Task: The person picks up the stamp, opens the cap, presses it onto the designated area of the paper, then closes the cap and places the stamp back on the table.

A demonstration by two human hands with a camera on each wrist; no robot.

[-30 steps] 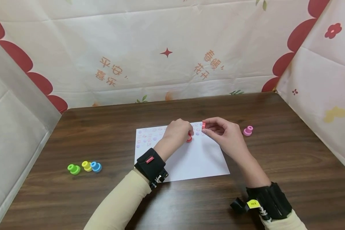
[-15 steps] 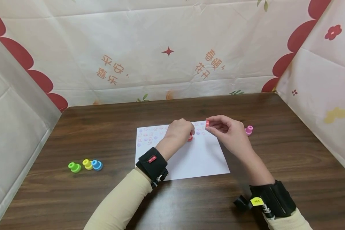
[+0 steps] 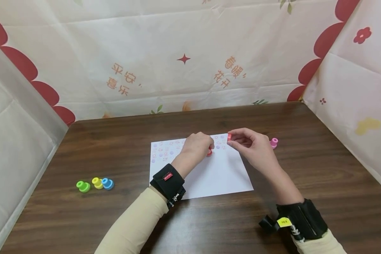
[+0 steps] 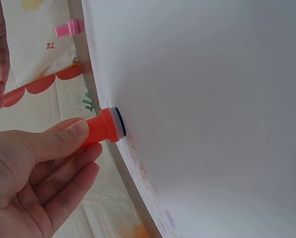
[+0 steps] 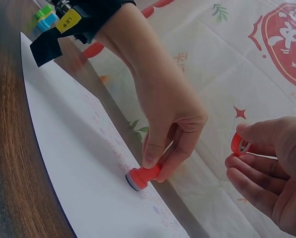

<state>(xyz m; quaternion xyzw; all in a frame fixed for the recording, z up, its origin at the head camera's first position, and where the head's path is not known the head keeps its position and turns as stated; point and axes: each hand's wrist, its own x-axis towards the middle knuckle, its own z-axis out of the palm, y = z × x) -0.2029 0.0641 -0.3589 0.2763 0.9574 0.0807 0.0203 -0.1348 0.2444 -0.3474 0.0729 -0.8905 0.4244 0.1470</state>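
My left hand (image 3: 194,149) pinches a red stamp (image 4: 102,127) by its handle, between thumb and fingers. The stamp's dark-edged face is turned to the white paper (image 3: 223,176), at or just above it; exact contact is hard to tell. Small red and purple printed marks (image 5: 106,131) run along the paper's far part. Beyond the sheet's far right corner, my right hand (image 3: 252,146) holds a small red cap (image 5: 240,144) between thumb and fingertips, with a printed label on its end. Behind that hand stands a pink stamp (image 3: 274,142), partly hidden in the head view.
Green (image 3: 83,186), yellow (image 3: 97,183) and blue (image 3: 108,183) stamps stand on the left of the brown wooden table (image 3: 120,218). A printed cloth (image 3: 152,42) hangs behind the table's far edge and along its sides.
My right hand has shifted slightly right with the red cap, and now partly covers the pink stamp. The left hand and its stamp stay in nearly the same place.
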